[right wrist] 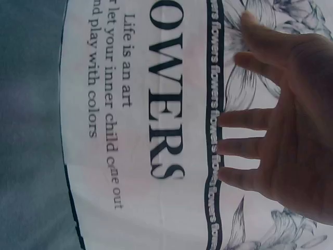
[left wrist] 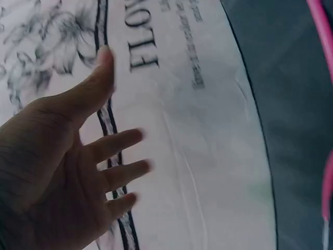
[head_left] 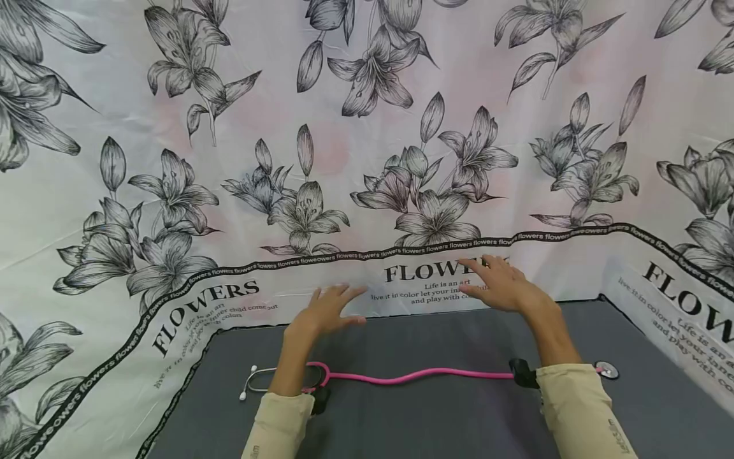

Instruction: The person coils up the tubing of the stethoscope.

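A pink stethoscope [head_left: 395,380] lies stretched from left to right on the dark grey surface. Its metal ear tubes and white ear tips [head_left: 243,396] are at the left end, partly hidden behind the left forearm. At the other end the round chest piece [head_left: 606,370] shows just past the right sleeve. My left hand [head_left: 328,312] is held beyond the tubing with fingers spread, holding nothing. Higher up and to the right, my right hand [head_left: 504,284] has its fingers apart, also with nothing in it. In the right wrist view the right hand [right wrist: 296,130] overlaps the printed cloth.
A white cloth [head_left: 355,287] printed with grey lilies and lettering rises behind the grey surface [head_left: 413,421] and runs along both its sides. Each wrist wears a black strap-on device [head_left: 522,373] next to a beige sleeve [head_left: 579,408].
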`<state>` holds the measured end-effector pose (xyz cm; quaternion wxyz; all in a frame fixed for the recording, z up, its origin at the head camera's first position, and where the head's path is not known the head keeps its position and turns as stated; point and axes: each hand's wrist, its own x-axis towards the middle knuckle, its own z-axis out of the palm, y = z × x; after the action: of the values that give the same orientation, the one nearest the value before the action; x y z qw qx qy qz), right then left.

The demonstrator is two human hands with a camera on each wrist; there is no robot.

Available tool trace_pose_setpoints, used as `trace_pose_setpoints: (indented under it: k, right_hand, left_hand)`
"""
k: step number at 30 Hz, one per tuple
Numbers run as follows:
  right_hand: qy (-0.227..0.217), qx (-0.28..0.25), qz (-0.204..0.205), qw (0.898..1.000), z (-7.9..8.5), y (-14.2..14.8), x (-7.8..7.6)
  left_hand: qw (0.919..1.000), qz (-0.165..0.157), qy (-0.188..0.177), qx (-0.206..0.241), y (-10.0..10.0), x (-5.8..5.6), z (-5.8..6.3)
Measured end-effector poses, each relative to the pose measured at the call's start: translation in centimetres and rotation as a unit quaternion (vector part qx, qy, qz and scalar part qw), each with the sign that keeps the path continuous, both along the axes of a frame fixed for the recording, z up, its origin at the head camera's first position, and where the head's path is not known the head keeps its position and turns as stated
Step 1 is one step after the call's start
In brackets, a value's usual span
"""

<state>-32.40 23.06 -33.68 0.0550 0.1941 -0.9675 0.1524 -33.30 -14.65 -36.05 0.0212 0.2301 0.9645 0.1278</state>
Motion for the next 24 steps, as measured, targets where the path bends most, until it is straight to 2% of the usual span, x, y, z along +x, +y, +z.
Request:
trace_pose_setpoints:
  k: [5,8,12,18,22,24]
  right_hand:
    - [-0.044,0.013,0.042,0.998,-0.6,-1.1,-0.1]
    - [-0.074,0.007,0.077,0.994,-0.9,-2.1,-0.3]
    - [-0.105,0.015,0.124,0.987,-1.5,-3.6,-0.6]
    - [-0.136,0.032,0.166,0.976,-2.8,-5.6,-0.8]
    - [-0.142,0.03,0.178,0.973,-3.4,-6.6,-1.0]
    - [-0.147,0.026,0.173,0.973,-3.5,-7.0,-1.0]
  left_hand:
    - [0.9973,-0.002,-0.071,-0.018,-3.0,0.3,-1.9]
    - [0.994,0.023,-0.105,-0.023,-5.0,0.8,-3.1]
    - [0.9849,0.07,-0.149,-0.054,-7.2,1.4,-4.6]
    - [0.9747,0.119,-0.165,-0.093,-9.3,1.8,-6.5]
    - [0.972,0.136,-0.163,-0.101,-10.2,1.8,-7.4]
    - [0.9723,0.131,-0.165,-0.101,-10.5,1.8,-7.6]
